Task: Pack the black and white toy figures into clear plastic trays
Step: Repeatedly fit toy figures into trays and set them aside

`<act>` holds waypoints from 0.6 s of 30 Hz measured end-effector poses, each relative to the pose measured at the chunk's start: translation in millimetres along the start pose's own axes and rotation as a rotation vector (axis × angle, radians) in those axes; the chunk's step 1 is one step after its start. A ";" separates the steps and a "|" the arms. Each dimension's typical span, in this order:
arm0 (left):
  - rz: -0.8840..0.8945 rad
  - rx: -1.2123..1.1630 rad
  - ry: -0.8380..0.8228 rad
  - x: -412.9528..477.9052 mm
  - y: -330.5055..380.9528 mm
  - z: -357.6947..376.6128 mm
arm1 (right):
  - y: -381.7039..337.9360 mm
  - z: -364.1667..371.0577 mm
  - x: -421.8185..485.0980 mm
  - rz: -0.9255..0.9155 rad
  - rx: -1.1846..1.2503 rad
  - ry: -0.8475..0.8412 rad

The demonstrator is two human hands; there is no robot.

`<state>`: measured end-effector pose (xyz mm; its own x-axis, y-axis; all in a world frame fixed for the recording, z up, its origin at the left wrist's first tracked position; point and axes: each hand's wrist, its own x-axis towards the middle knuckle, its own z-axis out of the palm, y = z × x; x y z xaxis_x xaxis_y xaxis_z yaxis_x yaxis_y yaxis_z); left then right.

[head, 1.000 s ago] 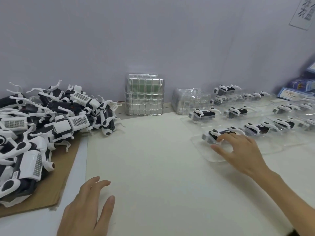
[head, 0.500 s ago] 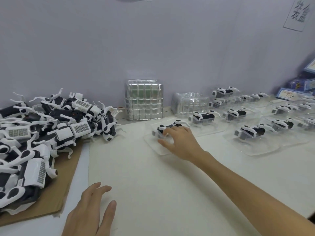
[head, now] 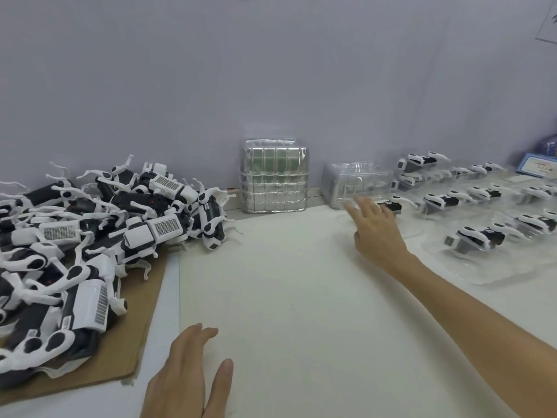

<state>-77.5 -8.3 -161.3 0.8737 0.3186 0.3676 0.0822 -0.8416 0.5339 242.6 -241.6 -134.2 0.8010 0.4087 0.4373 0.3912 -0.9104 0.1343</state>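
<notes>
The right hand [head: 376, 230] has slid 1 clear plastic tray [head: 410, 233], holding its black and white toy figure [head: 391, 205], to the desk's back edge beside the stack of empty clear trays [head: 357, 184]. Its fingers now lie straight, releasing. The left hand [head: 187, 378] rests flat and relaxed at the front edge. That tray looks done.

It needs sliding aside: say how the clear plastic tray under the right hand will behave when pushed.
The clear plastic tray looks thin and light, so it likely slides on the smooth white table. Its black and white toy figure stands tall, so a hard shove may tip it.
</notes>
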 end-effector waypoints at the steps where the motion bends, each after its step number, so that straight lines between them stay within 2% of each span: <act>1: -0.005 0.009 -0.001 0.5 0.5 -0.5 | 0.0 3.7 0.5 -0.091 -0.078 -0.048; 3: -0.003 0.035 0.006 1.5 0.2 -1.1 | 8.9 6.8 4.9 -0.121 -0.163 -0.121; 9: -0.001 0.062 -0.031 3.4 -1.8 -2.2 | 49.1 10.5 14.0 -0.081 -0.370 -0.198; 18: 0.082 0.242 -0.043 6.0 2.3 -1.5 | 49.7 7.4 24.5 0.062 -0.427 -0.297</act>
<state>-72.8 -7.6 -156.8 0.9012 0.2308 0.3669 0.1184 -0.9453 0.3039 285.0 -276.5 -123.4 0.9351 0.2971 0.1934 0.1689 -0.8529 0.4940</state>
